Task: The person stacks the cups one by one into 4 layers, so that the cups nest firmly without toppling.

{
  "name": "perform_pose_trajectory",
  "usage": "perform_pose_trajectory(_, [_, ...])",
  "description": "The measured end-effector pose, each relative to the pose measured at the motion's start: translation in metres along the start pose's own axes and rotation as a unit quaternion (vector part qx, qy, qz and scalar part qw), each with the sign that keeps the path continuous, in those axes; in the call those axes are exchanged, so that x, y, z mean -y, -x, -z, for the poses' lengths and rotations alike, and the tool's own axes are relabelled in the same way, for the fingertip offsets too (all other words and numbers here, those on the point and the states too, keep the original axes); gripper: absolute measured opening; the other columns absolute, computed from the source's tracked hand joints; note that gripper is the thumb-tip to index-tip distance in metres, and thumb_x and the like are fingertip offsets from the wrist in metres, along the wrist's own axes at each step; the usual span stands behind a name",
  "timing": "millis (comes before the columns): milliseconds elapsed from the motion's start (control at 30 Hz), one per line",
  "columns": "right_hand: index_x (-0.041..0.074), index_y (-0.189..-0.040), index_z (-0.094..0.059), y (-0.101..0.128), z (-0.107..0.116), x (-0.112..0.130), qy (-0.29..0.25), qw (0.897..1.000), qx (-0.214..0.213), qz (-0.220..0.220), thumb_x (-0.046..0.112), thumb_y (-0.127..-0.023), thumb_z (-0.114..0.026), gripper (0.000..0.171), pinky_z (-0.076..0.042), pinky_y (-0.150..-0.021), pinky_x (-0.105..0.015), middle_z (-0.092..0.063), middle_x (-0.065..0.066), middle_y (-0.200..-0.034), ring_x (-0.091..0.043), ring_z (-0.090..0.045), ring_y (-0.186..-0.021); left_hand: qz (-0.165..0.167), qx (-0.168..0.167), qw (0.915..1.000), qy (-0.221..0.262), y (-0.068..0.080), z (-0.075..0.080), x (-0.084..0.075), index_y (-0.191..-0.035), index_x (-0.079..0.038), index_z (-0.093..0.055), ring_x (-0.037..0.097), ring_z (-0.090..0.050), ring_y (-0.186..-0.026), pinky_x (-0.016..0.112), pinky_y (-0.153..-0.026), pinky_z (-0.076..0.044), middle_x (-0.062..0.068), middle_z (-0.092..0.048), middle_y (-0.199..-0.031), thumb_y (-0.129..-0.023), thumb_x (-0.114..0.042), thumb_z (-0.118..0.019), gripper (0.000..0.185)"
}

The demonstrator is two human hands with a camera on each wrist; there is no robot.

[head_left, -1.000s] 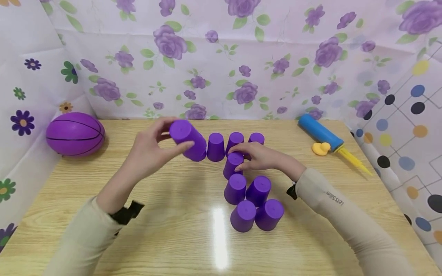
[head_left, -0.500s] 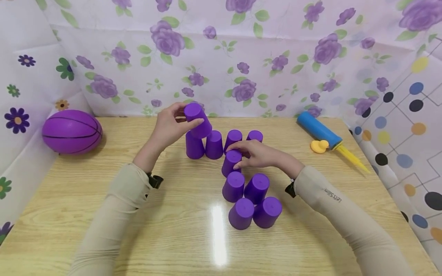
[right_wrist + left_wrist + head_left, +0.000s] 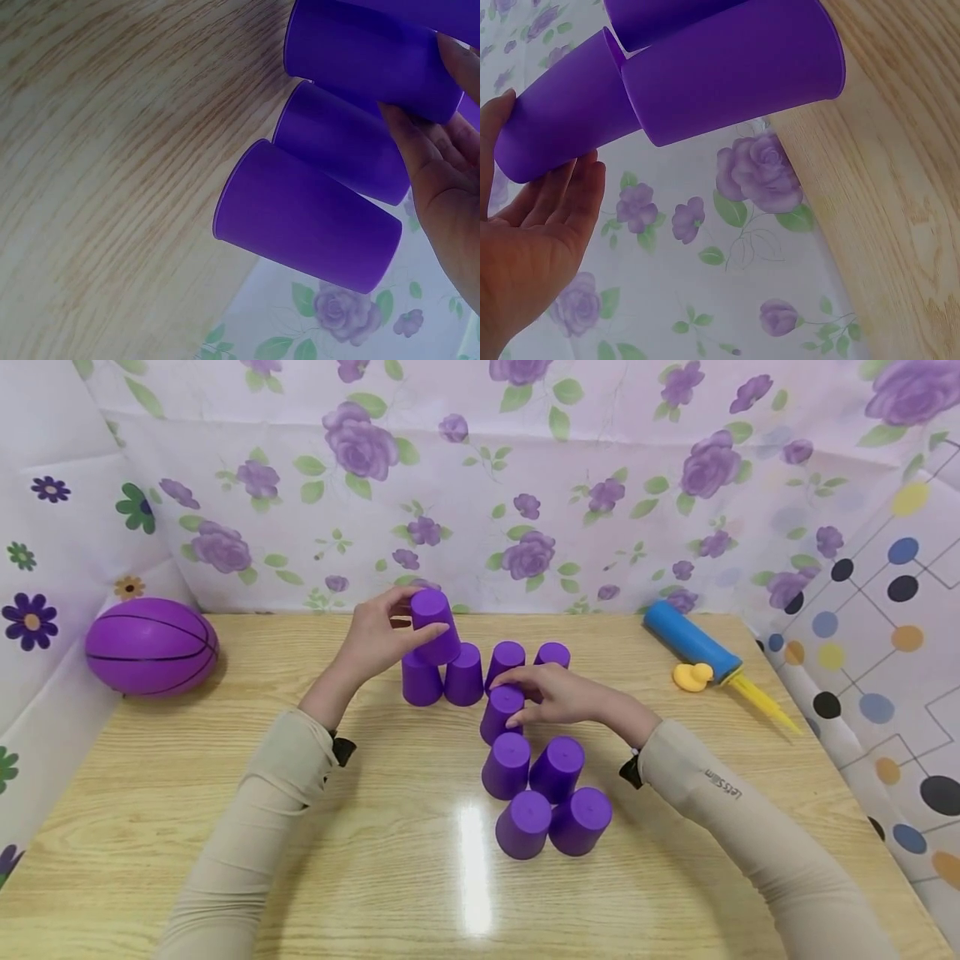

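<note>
My left hand (image 3: 375, 639) grips an upside-down purple plastic cup (image 3: 435, 627) near its top, thumb on the near side. That cup sits over the tops of two upside-down cups at the back left, the outer cup (image 3: 422, 681) and its neighbour (image 3: 464, 677). In the left wrist view, the rim of the held cup (image 3: 570, 112) meets the base of a lower cup (image 3: 735, 75). Farther right, my right hand (image 3: 564, 696) holds another upside-down cup (image 3: 499, 717) by its upper part, thumb in front. Two back cups stand behind that hand, the rightmost cup (image 3: 552, 653) partly hidden.
Nearer me, several upside-down purple cups (image 3: 523, 827) stand close together on the wooden table (image 3: 375, 877). A purple ball (image 3: 152, 647) lies at the left. At the right are a blue and yellow pump (image 3: 693, 643) and a yellow rubber duck (image 3: 692, 677). Flowered cloth hangs behind.
My left hand has brought its cup rightward, first up, then down onto the two back-left cups, and the cup is now more upright. The right hand keeps its hold and place.
</note>
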State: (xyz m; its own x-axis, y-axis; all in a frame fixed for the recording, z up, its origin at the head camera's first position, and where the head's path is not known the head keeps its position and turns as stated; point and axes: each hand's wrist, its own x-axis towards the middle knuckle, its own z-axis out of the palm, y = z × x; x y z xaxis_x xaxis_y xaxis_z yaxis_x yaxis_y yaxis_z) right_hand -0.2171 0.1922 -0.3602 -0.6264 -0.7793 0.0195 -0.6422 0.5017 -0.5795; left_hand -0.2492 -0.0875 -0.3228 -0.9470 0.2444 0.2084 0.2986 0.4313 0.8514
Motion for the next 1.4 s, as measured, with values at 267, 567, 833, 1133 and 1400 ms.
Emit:
perform_pose_trajectory(267, [0.008,-0.126,-0.055,-0.004,0.001,0.004,0.001,1.000,0.006,0.001,0.028,-0.081,-0.073,0.052,-0.041,-0.059,-0.021,-0.061,0.005,-0.081,-0.006,-0.045,-0.062,-0.007,0.006,0.9984,0.055,0.000,0.001,0.004,-0.123,-0.009,-0.056,0.023,-0.062,-0.106,0.032,-0.092,-0.050,0.011,-0.064,-0.115,-0.074,-0.027,-0.080,0.057])
perform_pose_trajectory(567, [0.008,-0.126,-0.055,-0.007,0.001,0.003,-0.005,1.000,0.012,-0.003,0.028,-0.081,-0.073,0.053,-0.036,-0.054,-0.020,-0.041,0.008,-0.058,-0.006,-0.038,-0.054,0.009,0.016,0.9968,0.078,0.004,0.003,0.006,-0.121,-0.007,-0.057,0.020,-0.062,-0.107,0.026,-0.091,-0.050,0.011,-0.064,-0.115,-0.072,-0.027,-0.081,0.058])
perform_pose_trajectory(833, [0.010,-0.126,-0.055,-0.008,-0.002,0.000,-0.013,1.000,0.002,-0.005,0.031,-0.081,-0.073,0.053,-0.035,-0.053,-0.020,-0.040,0.009,-0.057,-0.005,-0.037,-0.053,0.009,0.018,0.9973,0.071,0.006,0.002,0.011,-0.127,-0.007,-0.052,0.020,-0.058,-0.114,0.032,-0.098,-0.046,0.009,-0.060,-0.123,-0.073,-0.028,-0.081,0.065])
perform_pose_trajectory(1133, [0.009,-0.132,-0.051,-0.003,-0.005,-0.002,-0.004,1.000,-0.007,0.000,0.031,-0.085,-0.069,0.054,-0.041,-0.055,-0.024,-0.051,0.005,-0.068,-0.010,-0.043,-0.057,-0.021,-0.032,0.9992,0.002,0.026,0.006,0.020,-0.135,-0.012,-0.043,0.021,-0.043,-0.127,0.033,-0.107,-0.036,0.009,-0.047,-0.136,-0.073,-0.030,-0.081,0.075])
perform_pose_trajectory(1400, [0.012,-0.132,-0.052,0.022,0.007,0.007,-0.014,0.999,-0.048,0.000,0.031,-0.083,-0.071,0.056,-0.055,-0.079,-0.037,-0.062,0.001,-0.109,-0.010,-0.061,-0.093,-0.166,-0.200,0.9648,-0.039,0.073,-0.002,-0.006,-0.113,-0.004,-0.060,0.021,-0.043,-0.123,0.040,-0.107,-0.034,0.009,-0.049,-0.129,-0.069,-0.015,-0.083,0.051])
